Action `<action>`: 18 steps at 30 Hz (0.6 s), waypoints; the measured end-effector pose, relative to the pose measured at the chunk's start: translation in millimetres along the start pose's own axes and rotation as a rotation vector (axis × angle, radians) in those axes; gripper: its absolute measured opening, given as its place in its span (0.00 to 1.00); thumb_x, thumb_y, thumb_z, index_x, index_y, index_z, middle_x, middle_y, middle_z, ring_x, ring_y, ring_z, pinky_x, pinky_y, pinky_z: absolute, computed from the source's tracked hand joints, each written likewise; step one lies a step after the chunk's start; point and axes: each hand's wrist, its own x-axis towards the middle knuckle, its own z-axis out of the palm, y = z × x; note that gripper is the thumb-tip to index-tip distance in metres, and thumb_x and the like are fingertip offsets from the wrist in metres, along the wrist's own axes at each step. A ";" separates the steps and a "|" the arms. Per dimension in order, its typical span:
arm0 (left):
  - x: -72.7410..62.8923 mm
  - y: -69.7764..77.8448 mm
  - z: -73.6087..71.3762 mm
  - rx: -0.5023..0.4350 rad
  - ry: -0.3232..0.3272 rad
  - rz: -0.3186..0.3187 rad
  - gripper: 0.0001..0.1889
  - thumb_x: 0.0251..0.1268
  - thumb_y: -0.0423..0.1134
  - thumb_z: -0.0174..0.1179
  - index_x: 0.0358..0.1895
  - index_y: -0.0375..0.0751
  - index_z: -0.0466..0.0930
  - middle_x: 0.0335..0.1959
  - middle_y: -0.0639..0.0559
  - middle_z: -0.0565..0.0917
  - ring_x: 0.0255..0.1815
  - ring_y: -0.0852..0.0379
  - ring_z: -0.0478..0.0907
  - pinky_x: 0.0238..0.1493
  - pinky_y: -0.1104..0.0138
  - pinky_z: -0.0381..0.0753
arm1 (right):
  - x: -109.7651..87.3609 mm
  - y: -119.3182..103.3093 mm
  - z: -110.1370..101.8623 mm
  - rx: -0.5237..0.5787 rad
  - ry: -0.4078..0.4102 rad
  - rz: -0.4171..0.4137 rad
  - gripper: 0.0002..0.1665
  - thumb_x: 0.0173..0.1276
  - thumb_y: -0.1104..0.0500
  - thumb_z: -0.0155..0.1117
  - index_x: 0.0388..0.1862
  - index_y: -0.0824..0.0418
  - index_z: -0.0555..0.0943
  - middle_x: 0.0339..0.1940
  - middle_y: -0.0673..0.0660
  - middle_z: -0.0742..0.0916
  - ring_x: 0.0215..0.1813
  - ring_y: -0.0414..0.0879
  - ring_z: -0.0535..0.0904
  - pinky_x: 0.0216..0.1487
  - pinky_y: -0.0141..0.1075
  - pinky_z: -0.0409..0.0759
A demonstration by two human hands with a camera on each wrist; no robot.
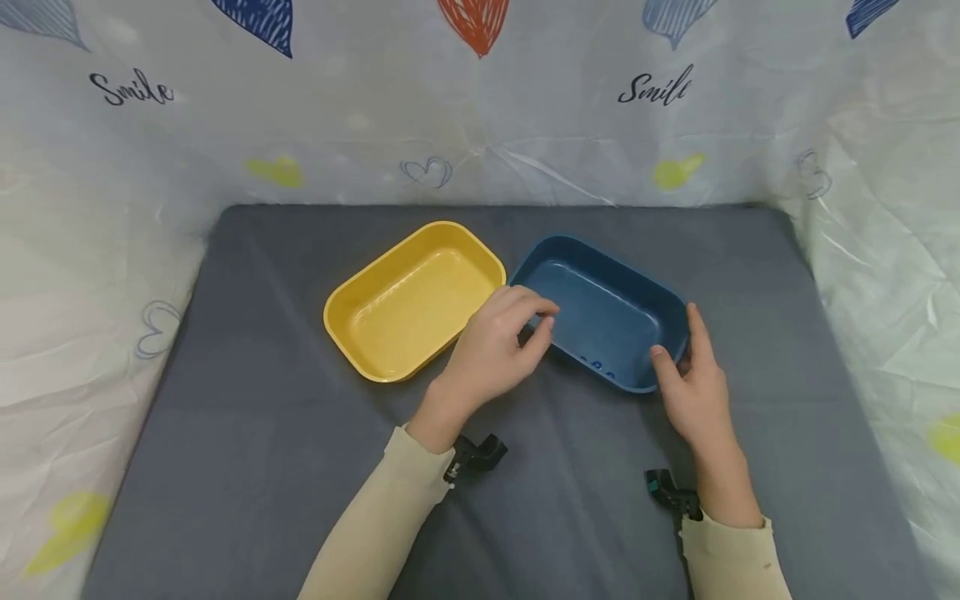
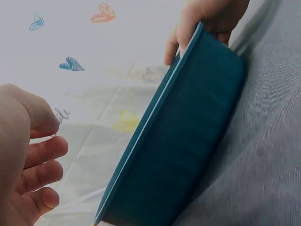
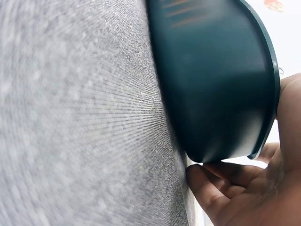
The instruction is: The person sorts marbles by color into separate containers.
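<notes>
A blue rectangular tray (image 1: 592, 308) sits at an angle on the grey cloth, with several small blue beads (image 1: 597, 364) along its near inner side. At its right end, my right hand (image 1: 697, 392) grips the rim, thumb inside and fingers around the outside; the right wrist view shows those fingers (image 3: 207, 188) low against the tray's end. My left hand (image 1: 498, 337) hovers over the blue tray's left end. Its thumb and forefinger (image 2: 59, 147) come close together, and whether anything tiny lies between them cannot be made out.
A yellow tray (image 1: 412, 312) of similar shape lies to the left, its corner close to the blue one. Grey cloth (image 1: 262, 467) covers the table. A pale printed sheet (image 1: 525, 108) hangs behind and at both sides.
</notes>
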 end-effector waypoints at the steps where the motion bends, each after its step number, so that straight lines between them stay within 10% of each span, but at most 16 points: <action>1: -1.6 -0.4 -2.7 0.005 0.003 -0.007 0.07 0.78 0.32 0.65 0.51 0.38 0.90 0.48 0.49 0.88 0.49 0.52 0.80 0.52 0.65 0.81 | -0.2 -0.5 -0.4 0.001 -0.002 0.002 0.47 0.88 0.46 0.57 0.94 0.44 0.45 0.17 0.54 0.69 0.15 0.45 0.59 0.19 0.41 0.63; 18: -35.8 -8.6 -16.8 0.040 -0.089 -0.162 0.07 0.78 0.31 0.65 0.52 0.37 0.89 0.47 0.50 0.87 0.47 0.54 0.81 0.53 0.62 0.83 | -1.6 -2.3 -2.4 -0.004 -0.016 0.005 0.47 0.88 0.45 0.55 0.94 0.42 0.43 0.26 0.62 0.78 0.19 0.53 0.70 0.23 0.39 0.66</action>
